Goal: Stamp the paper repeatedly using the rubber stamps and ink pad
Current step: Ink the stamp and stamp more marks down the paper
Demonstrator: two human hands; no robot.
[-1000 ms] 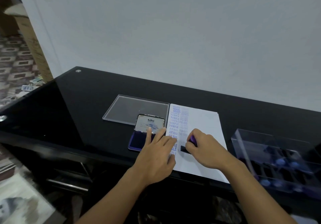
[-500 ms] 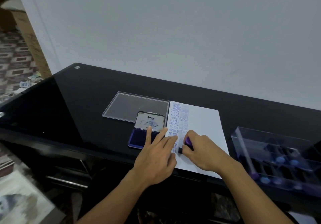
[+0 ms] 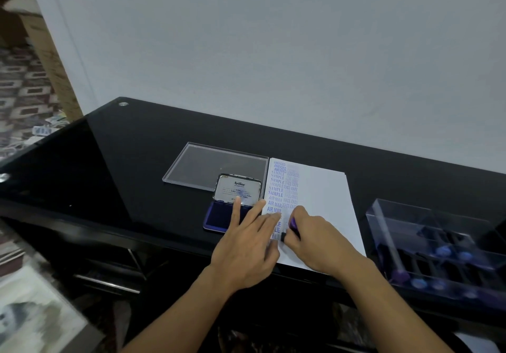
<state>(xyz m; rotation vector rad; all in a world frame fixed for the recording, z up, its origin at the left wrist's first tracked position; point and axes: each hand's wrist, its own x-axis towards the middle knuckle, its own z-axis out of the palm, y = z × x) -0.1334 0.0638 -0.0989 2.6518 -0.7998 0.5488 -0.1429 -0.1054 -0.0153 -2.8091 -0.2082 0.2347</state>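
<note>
Right hand [image 3: 317,239]: pinches rubber stamp [image 3: 290,229] against paper [image 3: 323,196].
Left hand [image 3: 246,240]: fingers spread flat, steadying paper's left edge beside ink pad [image 3: 219,217].
Bench [image 3: 123,161]: black.

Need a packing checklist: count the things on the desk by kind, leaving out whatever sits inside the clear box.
Paper: 1 (one sheet or a thin stack, cannot tell)
Ink pad: 1, open
Stamp: 1, gripped by the right hand
Clear lid: 1
Clear box: 1
Total: 5
</note>
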